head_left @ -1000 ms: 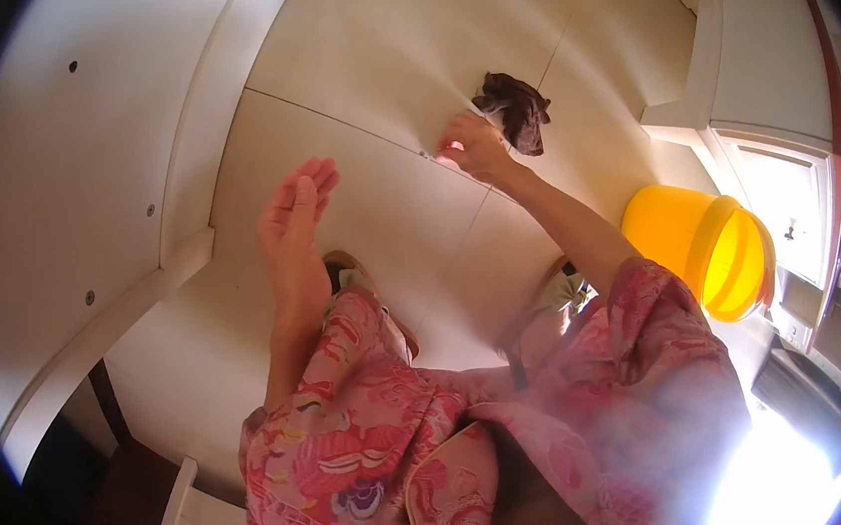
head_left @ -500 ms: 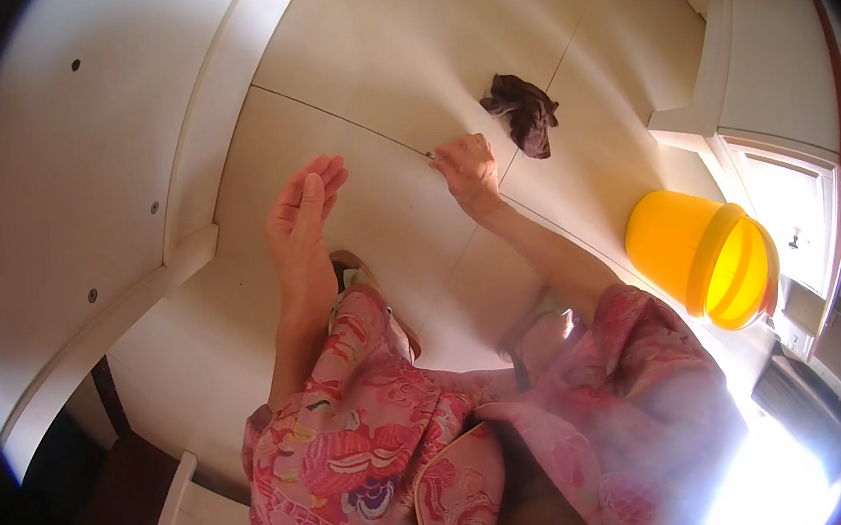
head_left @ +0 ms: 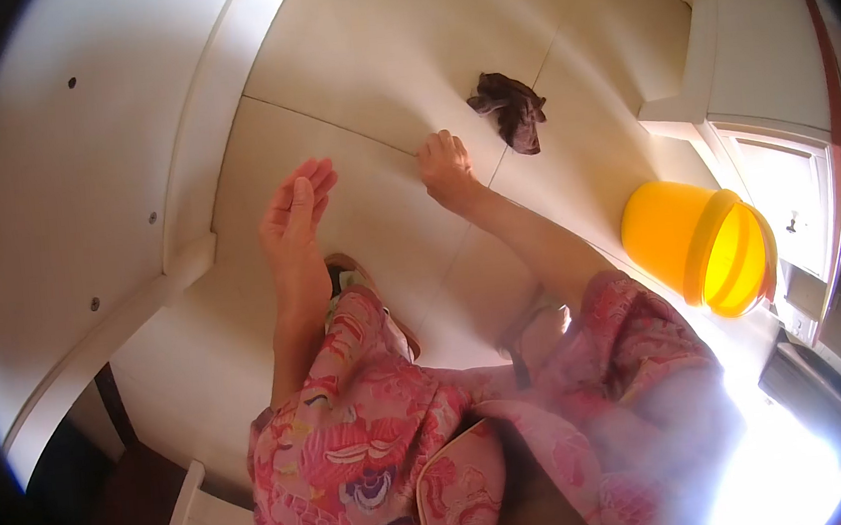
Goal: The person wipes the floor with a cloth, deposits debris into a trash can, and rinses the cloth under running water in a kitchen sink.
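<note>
My left hand point(head_left: 294, 209) is held above the floor, palm turned up and fingers stretched out, with nothing visible on it. To its right, my right hand point(head_left: 446, 170) is low over the tiled floor point(head_left: 357, 218), its fingers curled closed. Whatever lies inside those fingers is hidden or too small to name. Just beyond the right hand, a crumpled dark brown cloth point(head_left: 520, 114) lies on the tiles, apart from both hands.
A yellow bucket point(head_left: 669, 241) is on the right, beside a white cabinet point(head_left: 758, 63). White furniture with screw heads point(head_left: 83, 182) borders the left. My sandalled foot point(head_left: 351, 273) is below my left hand. Strong glare covers the lower right.
My right hand has shifted slightly left, its fingers curling inward; a tiny object seen at its fingertips before is now out of sight. My left hand stays palm up. The view has tilted slightly.
</note>
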Action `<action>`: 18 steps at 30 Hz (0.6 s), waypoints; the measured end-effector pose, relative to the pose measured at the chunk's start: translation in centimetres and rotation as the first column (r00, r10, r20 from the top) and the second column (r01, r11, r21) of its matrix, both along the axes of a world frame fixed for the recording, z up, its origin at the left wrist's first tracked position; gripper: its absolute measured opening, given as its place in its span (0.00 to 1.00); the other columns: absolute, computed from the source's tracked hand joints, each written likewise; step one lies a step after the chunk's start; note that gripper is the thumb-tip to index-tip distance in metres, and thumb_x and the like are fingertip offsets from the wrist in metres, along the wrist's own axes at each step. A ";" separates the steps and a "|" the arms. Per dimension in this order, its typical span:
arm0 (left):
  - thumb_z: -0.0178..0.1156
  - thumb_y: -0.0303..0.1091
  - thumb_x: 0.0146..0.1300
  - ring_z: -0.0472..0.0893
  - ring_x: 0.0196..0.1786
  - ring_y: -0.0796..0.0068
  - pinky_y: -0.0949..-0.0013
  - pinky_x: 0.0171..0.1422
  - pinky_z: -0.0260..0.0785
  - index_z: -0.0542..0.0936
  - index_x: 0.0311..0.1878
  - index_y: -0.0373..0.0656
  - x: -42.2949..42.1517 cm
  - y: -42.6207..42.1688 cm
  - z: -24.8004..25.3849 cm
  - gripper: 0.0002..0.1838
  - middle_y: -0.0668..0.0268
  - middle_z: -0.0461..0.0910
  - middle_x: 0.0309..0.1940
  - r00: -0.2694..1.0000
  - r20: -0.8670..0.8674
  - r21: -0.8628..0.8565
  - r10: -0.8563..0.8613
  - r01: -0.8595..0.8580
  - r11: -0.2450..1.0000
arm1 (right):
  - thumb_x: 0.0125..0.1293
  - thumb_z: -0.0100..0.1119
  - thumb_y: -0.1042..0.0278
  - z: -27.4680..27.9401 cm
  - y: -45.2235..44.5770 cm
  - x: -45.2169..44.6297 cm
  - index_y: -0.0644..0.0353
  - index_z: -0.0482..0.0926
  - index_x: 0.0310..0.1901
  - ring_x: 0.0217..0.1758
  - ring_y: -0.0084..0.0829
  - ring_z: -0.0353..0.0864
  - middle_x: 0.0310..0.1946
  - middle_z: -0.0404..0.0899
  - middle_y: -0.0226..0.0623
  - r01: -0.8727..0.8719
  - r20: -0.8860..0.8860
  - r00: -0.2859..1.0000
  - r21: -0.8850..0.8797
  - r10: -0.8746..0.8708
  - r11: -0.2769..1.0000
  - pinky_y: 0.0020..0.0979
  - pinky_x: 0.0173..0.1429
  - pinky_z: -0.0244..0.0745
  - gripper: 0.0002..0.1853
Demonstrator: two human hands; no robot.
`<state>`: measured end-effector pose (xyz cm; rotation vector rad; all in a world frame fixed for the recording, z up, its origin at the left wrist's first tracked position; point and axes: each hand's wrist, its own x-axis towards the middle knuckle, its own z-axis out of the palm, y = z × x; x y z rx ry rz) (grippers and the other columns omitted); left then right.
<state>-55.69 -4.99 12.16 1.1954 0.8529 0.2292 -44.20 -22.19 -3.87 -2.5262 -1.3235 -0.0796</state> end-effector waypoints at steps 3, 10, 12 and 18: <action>0.49 0.42 0.70 0.76 0.55 0.68 0.68 0.60 0.64 0.73 0.55 0.36 -0.2 -0.1 0.7 0.20 0.58 0.77 0.52 1.000 0.019 0.011 -0.004 0.004 1.000 | 0.46 0.55 0.77 -0.8 0.2 1.5 0.61 0.75 0.26 0.41 0.41 0.73 0.32 0.72 0.44 0.061 -0.212 0.972 -0.186 -0.100 0.981 0.38 0.44 0.70 0.04; 0.52 0.44 0.68 0.76 0.55 0.69 0.68 0.62 0.62 0.73 0.56 0.36 -0.8 0.4 -0.5 0.22 0.60 0.78 0.51 1.000 0.031 -0.020 -0.004 0.005 1.000 | 0.64 0.49 0.63 13.6 -10.8 8.8 0.65 0.76 0.34 0.30 0.25 0.69 0.24 0.73 0.35 0.345 -0.845 0.406 -0.211 -0.348 0.915 0.32 0.35 0.66 0.13; 0.50 0.44 0.69 0.75 0.57 0.67 0.66 0.62 0.63 0.72 0.57 0.35 -0.4 0.1 -1.0 0.22 0.57 0.76 0.53 1.000 -0.015 -0.007 -0.016 0.016 1.000 | 0.65 0.50 0.62 19.6 -15.2 8.7 0.63 0.75 0.33 0.29 0.20 0.66 0.23 0.69 0.30 0.428 -0.799 0.432 -0.225 -0.417 0.875 0.27 0.32 0.63 0.12; 0.46 0.41 0.71 0.72 0.60 0.64 0.64 0.66 0.61 0.68 0.60 0.34 0.0 0.0 -1.7 0.22 0.55 0.71 0.59 0.994 0.036 -0.085 -0.102 0.105 0.991 | 0.60 0.52 0.72 31.7 -27.3 5.0 0.66 0.74 0.31 0.34 0.39 0.75 0.27 0.75 0.45 0.730 -0.231 0.617 -0.191 -0.752 0.657 0.36 0.42 0.70 0.05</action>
